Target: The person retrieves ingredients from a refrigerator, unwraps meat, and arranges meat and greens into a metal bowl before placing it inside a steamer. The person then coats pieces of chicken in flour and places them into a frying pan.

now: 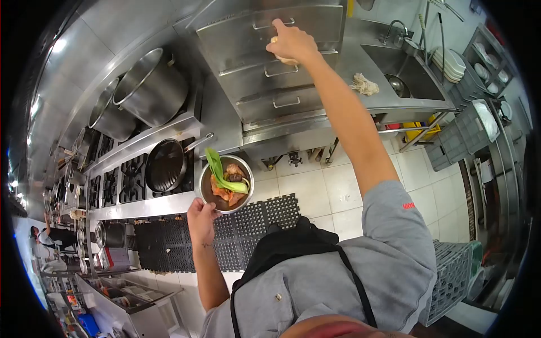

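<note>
My left hand (203, 218) grips the near rim of a round metal bowl (248, 201), thumb on the edge. In the bowl lie a green leafy stalk like bok choy (217, 169), orange-brown pieces that look like meat (221, 193) and a dark round piece. My right hand (293, 44) is stretched far forward to a stainless steel drawer unit (225, 45). Its index finger meets the top drawer handle (259, 26), with the other fingers curled. A small yellow spot and a pale edge show at these fingers; I cannot make out what they are.
A black frying pan (167, 165) sits on the gas stove (133, 177), with big pots (155, 93) behind. Right of the drawers are a crumpled cloth (365, 84) and a sink (372, 53). A rubber mat (225, 239) covers the floor; a crate (451, 273) stands at right.
</note>
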### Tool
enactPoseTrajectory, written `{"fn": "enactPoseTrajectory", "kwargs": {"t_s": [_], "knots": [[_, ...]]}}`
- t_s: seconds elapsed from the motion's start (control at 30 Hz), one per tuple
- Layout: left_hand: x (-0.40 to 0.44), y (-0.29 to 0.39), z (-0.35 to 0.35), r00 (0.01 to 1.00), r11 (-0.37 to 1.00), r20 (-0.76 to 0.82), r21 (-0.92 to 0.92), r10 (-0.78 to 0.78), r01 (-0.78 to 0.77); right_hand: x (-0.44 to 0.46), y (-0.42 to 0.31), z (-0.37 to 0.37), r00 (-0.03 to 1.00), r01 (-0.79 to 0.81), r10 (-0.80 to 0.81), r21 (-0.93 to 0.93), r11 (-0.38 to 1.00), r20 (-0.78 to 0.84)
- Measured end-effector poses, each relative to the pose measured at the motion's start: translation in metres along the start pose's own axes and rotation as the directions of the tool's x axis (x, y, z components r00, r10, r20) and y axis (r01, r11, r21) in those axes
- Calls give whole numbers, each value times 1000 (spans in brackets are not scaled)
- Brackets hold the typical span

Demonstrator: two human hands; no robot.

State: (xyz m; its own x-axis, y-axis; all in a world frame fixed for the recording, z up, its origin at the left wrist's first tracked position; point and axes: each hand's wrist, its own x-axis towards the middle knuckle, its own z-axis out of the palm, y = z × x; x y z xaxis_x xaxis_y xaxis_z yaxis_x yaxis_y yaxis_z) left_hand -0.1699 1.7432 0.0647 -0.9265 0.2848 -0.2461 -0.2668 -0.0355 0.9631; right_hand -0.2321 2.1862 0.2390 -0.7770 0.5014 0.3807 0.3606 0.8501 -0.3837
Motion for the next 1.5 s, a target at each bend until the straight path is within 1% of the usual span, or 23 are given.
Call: {"fn": "enactPoseTrajectory", "kwargs": {"t_s": [0.07,0.2,0.23,0.3,0.37,0.47,0.53,0.6,0.67,0.73,0.77,0.83,0.87,0.93,1.0,1.07,1.13,1.2,1.27,1.33,1.4,1.43,1.5], "knots": [[2,24,-1,998,999,51,-30,37,-35,-5,-4,-9,1000,-17,17,13,1000,20],[6,69,-36,977,989,158,20,140,-145,-55,-9,-28,998,-8,9,-11,1000,58],[-2,89,-36,984,990,116,25,138,-142,-71,-9,-36,998,-6,7,-7,1000,62],[-7,120,-55,986,984,116,117,118,-132,-97,-10,-49,998,-18,18,-4,1000,54],[7,134,-87,985,979,109,136,135,-150,-121,-16,-62,998,-43,42,12,999,50],[-1,174,-81,976,973,120,121,182,-197,-151,-18,-78,993,-47,45,20,999,108],[9,188,-92,971,975,122,58,205,-213,-168,-8,-80,995,64,-71,108,992,66],[12,210,-90,960,961,143,103,242,-258,-184,-15,-94,996,26,-34,94,995,78],[15,229,-83,960,963,106,47,260,-266,-184,-13,-96,996,-6,-1,76,997,89],[30,243,-84,954,956,79,29,289,-292,-177,-6,-92,998,20,-30,189,982,47],[41,249,-83,954,955,76,26,292,-294,-174,-4,-94,998,25,-34,188,982,46],[61,260,-84,940,953,180,35,291,-301,-171,-4,-98,995,5,-28,229,973,96],[70,266,-86,943,953,168,39,289,-299,-170,-3,-101,994,11,-36,235,972,104],[85,277,-89,934,970,290,55,211,-236,-173,-3,-110,986,51,-84,219,974,141],[87,282,-72,944,966,258,100,205,-237,-191,-13,-126,980,-1,-26,134,991,198],[101,281,-64,953,966,213,94,218,-242,-217,-18,-136,974,-17,-11,125,992,226],[113,281,-65,942,969,261,73,211,-237,-236,-22,-137,973,-31,4,112,993,232],[117,282,-48,930,970,303,58,209,-237,-250,-25,-122,1000,17,-14,137,990,-17],[119,283,-20,906,971,373,49,200,-234,-255,-24,-120,999,26,-20,159,987,-40],[129,280,11,904,973,391,74,172,-217,-258,-29,-124,1000,-15,14,114,993,9],[133,276,42,817,969,554,67,161,-237,-262,-26,-120,1000,-15,16,119,993,-8],[135,276,56,814,969,557,65,164,-240,-262,-24,-118,1000,-14,18,128,992,-24],[136,275,84,777,966,628,172,43,-192,-263,-24,-117,999,-32,34,148,988,-12]]}}
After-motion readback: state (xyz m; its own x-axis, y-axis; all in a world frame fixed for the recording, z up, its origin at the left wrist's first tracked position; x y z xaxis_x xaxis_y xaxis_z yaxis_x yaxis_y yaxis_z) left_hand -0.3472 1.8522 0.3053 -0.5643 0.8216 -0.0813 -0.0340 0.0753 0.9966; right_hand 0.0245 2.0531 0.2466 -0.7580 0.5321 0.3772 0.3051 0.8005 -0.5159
